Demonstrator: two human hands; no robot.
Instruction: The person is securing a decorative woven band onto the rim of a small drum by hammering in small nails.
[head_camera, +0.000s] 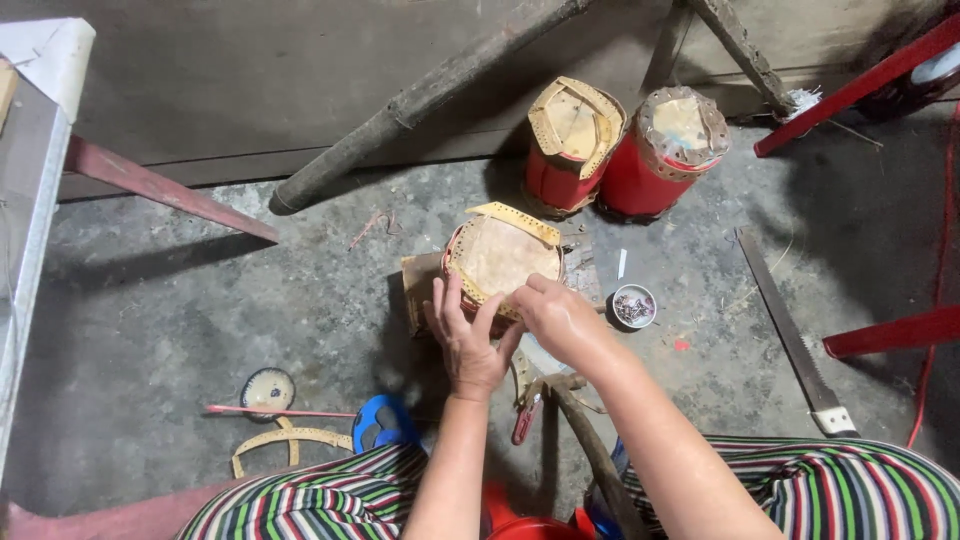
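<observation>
A small red drum (500, 258) with a pale hide top and a punched hide strip round its rim stands on a wooden block (418, 285) on the concrete floor. My left hand (465, 335) presses its fingers against the drum's near left side. My right hand (553, 313) grips the rim at the near right, fingers curled over the strip. Two more red drums, one (568, 145) with loose hide flaps and one (668, 150) with a trimmed top, stand behind by the wall.
A small tin of nails (633, 306) sits right of the drum. A long saw blade (790, 335) lies at the right. A curved stick (590, 440) and a red-handled tool (527, 418) lie between my knees. A round disc (268, 390) and hide scraps (285, 440) lie left.
</observation>
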